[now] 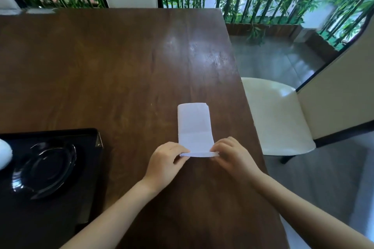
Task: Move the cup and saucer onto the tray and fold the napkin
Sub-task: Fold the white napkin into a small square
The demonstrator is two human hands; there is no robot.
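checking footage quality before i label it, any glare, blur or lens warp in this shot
Head view: window glare washes the far right of the table; the glossy saucer on the black tray carries bright streaks; wide-angle warp bends the table edges and window frames; the napkin and both hands stay fairly sharp.

Two bare forearms enter from the bottom edge, one from the lower left and one from the lower right, each ending in a bare hand. The left hand [164,162] and the right hand [232,154] carry no glove, ring, watch or bracelet that can be seen. No sleeve cuff shows on either arm up to where the picture cuts them off. The arms are slender and smooth, the wrists narrow, the fingers short with rounded knuckles. Fingernails are too small and blurred to describe. No markings show.
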